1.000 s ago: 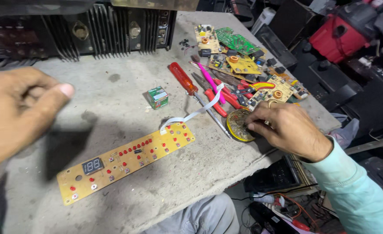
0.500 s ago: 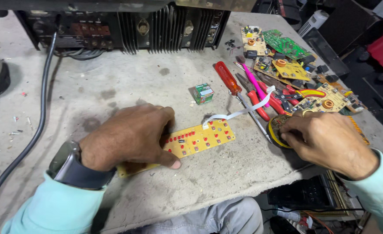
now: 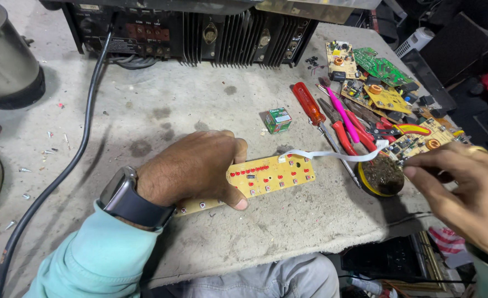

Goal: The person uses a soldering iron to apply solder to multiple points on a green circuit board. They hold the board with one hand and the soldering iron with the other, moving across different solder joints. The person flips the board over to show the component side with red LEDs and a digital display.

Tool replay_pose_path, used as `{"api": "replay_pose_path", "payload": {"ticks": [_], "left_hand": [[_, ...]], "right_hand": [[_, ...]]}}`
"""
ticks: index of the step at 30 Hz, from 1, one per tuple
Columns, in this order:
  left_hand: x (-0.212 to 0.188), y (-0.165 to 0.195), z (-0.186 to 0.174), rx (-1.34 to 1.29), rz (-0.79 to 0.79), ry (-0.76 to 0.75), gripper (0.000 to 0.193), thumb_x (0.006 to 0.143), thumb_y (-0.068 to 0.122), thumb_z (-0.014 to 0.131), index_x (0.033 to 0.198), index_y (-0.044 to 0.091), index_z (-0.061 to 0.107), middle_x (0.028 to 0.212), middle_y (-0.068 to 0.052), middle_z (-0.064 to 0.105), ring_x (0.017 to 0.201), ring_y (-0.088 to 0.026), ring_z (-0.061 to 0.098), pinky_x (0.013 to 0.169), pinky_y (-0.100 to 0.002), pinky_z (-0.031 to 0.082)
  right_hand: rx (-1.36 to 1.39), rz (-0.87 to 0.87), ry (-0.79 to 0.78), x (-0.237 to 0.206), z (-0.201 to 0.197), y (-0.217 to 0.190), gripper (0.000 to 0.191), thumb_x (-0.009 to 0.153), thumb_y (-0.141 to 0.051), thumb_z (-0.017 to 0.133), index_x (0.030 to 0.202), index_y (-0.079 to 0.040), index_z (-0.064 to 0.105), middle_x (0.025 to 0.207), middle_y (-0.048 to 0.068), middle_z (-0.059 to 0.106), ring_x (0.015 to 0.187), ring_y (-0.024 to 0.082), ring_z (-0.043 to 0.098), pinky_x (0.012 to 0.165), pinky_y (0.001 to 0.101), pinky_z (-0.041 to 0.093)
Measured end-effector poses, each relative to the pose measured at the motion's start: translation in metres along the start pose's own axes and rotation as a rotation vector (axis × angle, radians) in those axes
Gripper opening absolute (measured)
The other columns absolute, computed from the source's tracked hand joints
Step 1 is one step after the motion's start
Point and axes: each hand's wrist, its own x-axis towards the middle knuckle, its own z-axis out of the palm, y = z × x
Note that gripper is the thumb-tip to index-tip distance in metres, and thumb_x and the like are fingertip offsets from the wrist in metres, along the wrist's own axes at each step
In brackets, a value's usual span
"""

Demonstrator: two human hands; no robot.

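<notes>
We press our left hand (image 3: 191,168) flat on the yellow circuit board (image 3: 271,175), fingers spread, pinning it to the desk (image 3: 161,105); right hand (image 3: 465,190) hovers beside the flux tin (image 3: 381,175), fingers pinched narrow, apparently empty | white ribbon cable (image 3: 332,155) trails from the board toward the tin

Yellow circuit board (image 3: 271,176): long, narrow, flat on surface, red parts face up, left end covered. White ribbon cable (image 3: 332,155) arcs from top edge rightward to round tin (image 3: 381,177) of dark paste.
</notes>
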Motion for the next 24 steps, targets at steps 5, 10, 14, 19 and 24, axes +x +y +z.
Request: {"api": "replay_pose_path", "payload": {"ticks": [5,10,14,19,24], "left_hand": [[0.000,0.000,0.000,-0.006,-0.031,-0.059,0.056,0.061,0.044,0.095,0.099,0.012,0.068,0.095,-0.007,0.072,0.097,-0.023,0.069,0.086,-0.042,0.054],[0.000,-0.004,0.001,-0.018,0.039,-0.020,0.055,0.060,0.044,0.095,0.095,0.011,0.070,0.088,-0.007,0.073,0.089,-0.024,0.072,0.081,-0.043,0.056],[0.002,-0.013,0.004,-0.034,0.126,0.031,0.057,0.054,0.043,0.093,0.093,0.009,0.070,0.088,-0.009,0.072,0.087,-0.026,0.072,0.079,-0.042,0.056],[0.006,-0.022,0.011,-0.045,0.190,0.082,0.064,0.053,0.044,0.093,0.100,0.008,0.069,0.090,-0.010,0.072,0.092,-0.029,0.072,0.080,-0.043,0.054],[0.006,-0.023,0.011,-0.037,0.208,0.092,0.065,0.055,0.044,0.093,0.102,0.008,0.069,0.093,-0.010,0.072,0.094,-0.029,0.071,0.082,-0.043,0.055]], "right_hand": [[0.638,-0.346,0.229,-0.010,-0.005,-0.060,0.015,0.088,-0.008,0.072,0.102,-0.004,0.071,0.095,0.010,0.072,0.086,0.021,0.072,0.083,0.0319,0.056],[0.480,-0.639,0.138,0.044,0.054,-0.097,0.017,0.083,-0.012,0.080,0.096,-0.004,0.072,0.099,0.007,0.066,0.095,0.025,0.061,0.083,0.0382,0.049],[0.377,-0.647,0.086,0.061,0.072,-0.097,0.015,0.080,-0.015,0.080,0.093,-0.009,0.075,0.100,0.005,0.065,0.101,0.026,0.059,0.086,0.0427,0.042],[0.327,-0.652,0.069,0.060,0.066,-0.104,0.017,0.079,-0.015,0.080,0.095,-0.010,0.074,0.101,0.004,0.065,0.102,0.027,0.059,0.089,0.0428,0.041],[0.310,-0.710,0.076,0.062,0.065,-0.107,0.018,0.078,-0.015,0.080,0.094,-0.011,0.074,0.101,0.002,0.067,0.104,0.025,0.061,0.092,0.0432,0.041]]}}
